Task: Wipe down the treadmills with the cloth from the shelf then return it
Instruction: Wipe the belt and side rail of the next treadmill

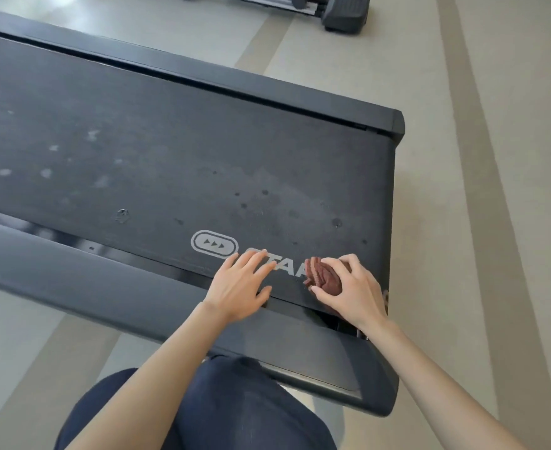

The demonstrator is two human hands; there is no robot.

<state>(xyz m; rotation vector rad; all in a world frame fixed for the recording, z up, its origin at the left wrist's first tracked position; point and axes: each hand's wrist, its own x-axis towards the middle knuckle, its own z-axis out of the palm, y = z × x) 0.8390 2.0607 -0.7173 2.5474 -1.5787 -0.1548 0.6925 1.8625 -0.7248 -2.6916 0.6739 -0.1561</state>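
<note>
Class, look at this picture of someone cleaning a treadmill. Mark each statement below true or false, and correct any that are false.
1. The right hand grips the cloth. True.
2. The cloth is bright blue. False: it is reddish brown.
3. The left hand lies with straight fingers on the treadmill belt. True.
4. The belt is spotless. False: pale smudges and dark spots show on it.
5. The cloth lies on the floor. False: it is on the belt, near its end.
</note>
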